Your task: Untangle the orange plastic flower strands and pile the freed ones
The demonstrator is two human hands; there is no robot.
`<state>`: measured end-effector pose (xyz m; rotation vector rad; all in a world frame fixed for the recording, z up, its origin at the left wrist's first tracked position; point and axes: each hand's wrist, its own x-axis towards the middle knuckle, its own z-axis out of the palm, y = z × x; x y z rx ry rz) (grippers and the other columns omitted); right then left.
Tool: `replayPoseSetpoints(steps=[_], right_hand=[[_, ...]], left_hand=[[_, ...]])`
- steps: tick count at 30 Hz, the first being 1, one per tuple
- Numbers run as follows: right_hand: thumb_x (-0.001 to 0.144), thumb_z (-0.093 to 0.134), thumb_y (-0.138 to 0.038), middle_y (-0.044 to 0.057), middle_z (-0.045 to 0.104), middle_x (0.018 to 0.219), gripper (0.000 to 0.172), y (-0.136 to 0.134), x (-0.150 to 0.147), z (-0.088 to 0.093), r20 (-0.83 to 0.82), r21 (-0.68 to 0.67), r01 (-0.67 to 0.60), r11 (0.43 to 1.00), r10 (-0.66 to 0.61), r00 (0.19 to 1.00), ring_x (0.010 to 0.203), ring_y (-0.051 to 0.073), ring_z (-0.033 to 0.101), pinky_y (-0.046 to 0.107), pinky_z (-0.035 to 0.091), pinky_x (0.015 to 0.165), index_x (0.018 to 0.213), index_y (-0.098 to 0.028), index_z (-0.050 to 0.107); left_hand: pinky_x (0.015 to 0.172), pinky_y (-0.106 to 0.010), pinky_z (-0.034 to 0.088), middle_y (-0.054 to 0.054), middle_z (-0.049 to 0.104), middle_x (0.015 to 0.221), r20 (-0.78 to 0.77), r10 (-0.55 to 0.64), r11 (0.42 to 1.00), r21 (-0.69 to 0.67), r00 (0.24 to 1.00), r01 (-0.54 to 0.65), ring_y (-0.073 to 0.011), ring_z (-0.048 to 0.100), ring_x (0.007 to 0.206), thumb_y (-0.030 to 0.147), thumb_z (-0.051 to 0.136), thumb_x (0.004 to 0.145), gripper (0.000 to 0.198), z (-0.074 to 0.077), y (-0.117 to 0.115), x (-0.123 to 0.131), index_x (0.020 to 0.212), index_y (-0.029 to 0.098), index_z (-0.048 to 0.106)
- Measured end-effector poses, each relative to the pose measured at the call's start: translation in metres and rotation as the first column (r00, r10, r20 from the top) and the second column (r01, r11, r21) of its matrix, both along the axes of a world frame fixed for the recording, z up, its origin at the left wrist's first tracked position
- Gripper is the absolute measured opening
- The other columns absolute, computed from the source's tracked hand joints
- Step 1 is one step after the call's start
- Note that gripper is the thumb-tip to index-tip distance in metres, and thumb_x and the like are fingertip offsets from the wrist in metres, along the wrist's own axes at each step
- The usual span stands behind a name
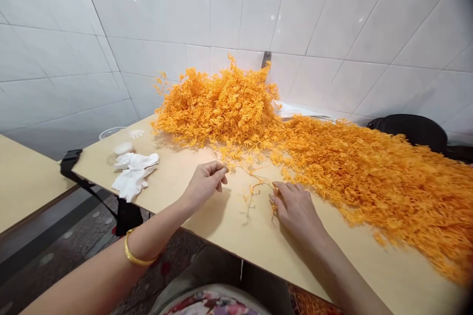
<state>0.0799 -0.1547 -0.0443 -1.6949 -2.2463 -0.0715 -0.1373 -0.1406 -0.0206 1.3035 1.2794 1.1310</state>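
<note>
My left hand [205, 183] is closed in a pinch above the table, thumb against forefinger. Whatever sits between those fingertips is too small to make out. My right hand [297, 206] rests low over the tabletop, its fingers and thumb closed on a thin, branching orange plastic-looking sprig [254, 188]. The sprig's stems stretch leftward from it, between both hands. Just beyond the hands rises a tall heap of frilly orange sprigs [221, 103]. A lower, wider heap of orange pieces [362, 172] spreads to the right.
White cloth gloves [135, 172] and a small round white object [124, 148] lie at the left of the pale table [177, 206]. A black strap [86, 184] hangs off its edge. Behind the right heap is a black rounded object [410, 130], before the tiled wall [170, 15].
</note>
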Motion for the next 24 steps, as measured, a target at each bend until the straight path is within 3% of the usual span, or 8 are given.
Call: replayPoseSetpoints(steps=[6, 8, 10, 13, 15, 20, 22, 24], right_hand=[[0.078, 0.036, -0.015, 0.008, 0.052, 0.084, 0.027, -0.006, 0.001, -0.008, -0.026, 0.028, -0.069, 0.997, 0.07, 0.997, 0.081, 0.02, 0.043, 0.032, 0.031, 0.069, 0.1, -0.018, 0.051], [0.078, 0.034, -0.011, 0.008, 0.051, 0.083, 0.028, -0.01, 0.003, -0.011, -0.075, 0.037, -0.098, 0.995, 0.1, 0.992, 0.08, 0.019, 0.044, 0.032, 0.033, 0.069, 0.098, -0.018, 0.052], [0.078, 0.032, -0.01, 0.007, 0.052, 0.081, 0.029, -0.014, 0.005, -0.011, -0.153, 0.024, -0.114, 0.993, 0.117, 0.981, 0.079, 0.019, 0.046, 0.032, 0.034, 0.069, 0.097, -0.02, 0.052], [0.079, 0.031, -0.012, 0.006, 0.053, 0.083, 0.027, -0.025, 0.003, -0.006, -0.332, -0.038, -0.167, 0.985, 0.145, 0.932, 0.08, 0.018, 0.048, 0.032, 0.037, 0.07, 0.096, -0.02, 0.051], [0.079, 0.032, -0.014, 0.006, 0.054, 0.084, 0.025, -0.035, -0.002, 0.001, -0.444, -0.094, -0.245, 0.965, 0.18, 0.878, 0.079, 0.017, 0.05, 0.03, 0.038, 0.07, 0.094, -0.019, 0.051], [0.076, 0.034, -0.012, 0.003, 0.053, 0.077, 0.022, -0.049, -0.017, 0.015, -0.556, -0.207, -0.393, 0.896, 0.223, 0.801, 0.071, 0.013, 0.05, 0.025, 0.039, 0.064, 0.09, -0.018, 0.05], [0.076, 0.034, -0.011, 0.003, 0.052, 0.077, 0.021, -0.048, -0.018, 0.016, -0.568, -0.212, -0.404, 0.89, 0.225, 0.792, 0.07, 0.013, 0.049, 0.025, 0.039, 0.064, 0.088, -0.018, 0.05], [0.074, 0.035, -0.009, 0.002, 0.051, 0.075, 0.021, -0.044, -0.016, 0.015, -0.57, -0.205, -0.398, 0.894, 0.221, 0.791, 0.069, 0.012, 0.048, 0.025, 0.038, 0.063, 0.086, -0.018, 0.05]], left_hand=[[0.048, -0.017, 0.032, 0.002, 0.047, 0.052, -0.158, -0.024, 0.994, 0.098, 0.987, 0.039, -0.0064, 0.042, 0.051, 0.028, 0.048, 0.071, 0.019, -0.026, -0.007, -0.002, 0.061, 0.013, 0.054], [0.047, -0.018, 0.034, 0.002, 0.048, 0.054, -0.07, -0.045, 0.999, 0.005, 0.997, 0.046, -0.0077, 0.045, 0.052, 0.027, 0.05, 0.07, 0.016, -0.025, -0.006, 0.007, 0.064, 0.013, 0.054], [0.05, -0.02, 0.039, -0.001, 0.053, 0.06, 0.119, -0.026, 0.989, -0.14, 0.993, 0.043, -0.0096, 0.05, 0.056, 0.024, 0.052, 0.069, 0.012, -0.019, -0.004, 0.019, 0.071, 0.012, 0.053], [0.061, -0.024, 0.044, -0.006, 0.057, 0.07, 0.412, 0.068, 0.936, -0.341, 0.909, 0.084, -0.0125, 0.056, 0.063, 0.018, 0.055, 0.067, 0.015, -0.01, -0.001, 0.037, 0.08, 0.012, 0.048], [0.066, -0.027, 0.045, -0.009, 0.058, 0.072, 0.514, 0.126, 0.879, -0.454, 0.848, 0.145, -0.0135, 0.057, 0.063, 0.02, 0.053, 0.069, 0.015, -0.006, 0.002, 0.046, 0.079, 0.011, 0.048], [0.068, -0.024, 0.045, -0.007, 0.057, 0.069, 0.643, 0.113, 0.781, -0.528, 0.757, 0.332, -0.0117, 0.056, 0.064, 0.021, 0.049, 0.071, 0.012, -0.006, 0.012, 0.057, 0.069, 0.009, 0.051], [0.066, -0.024, 0.044, -0.004, 0.054, 0.064, 0.64, 0.079, 0.781, -0.516, 0.764, 0.351, -0.0111, 0.055, 0.063, 0.02, 0.049, 0.07, 0.01, -0.008, 0.014, 0.058, 0.067, 0.011, 0.049], [0.06, -0.025, 0.043, -0.002, 0.051, 0.062, 0.53, 0.018, 0.836, -0.473, 0.848, 0.278, -0.0113, 0.054, 0.06, 0.022, 0.049, 0.07, 0.01, -0.011, 0.014, 0.058, 0.07, 0.013, 0.048]])
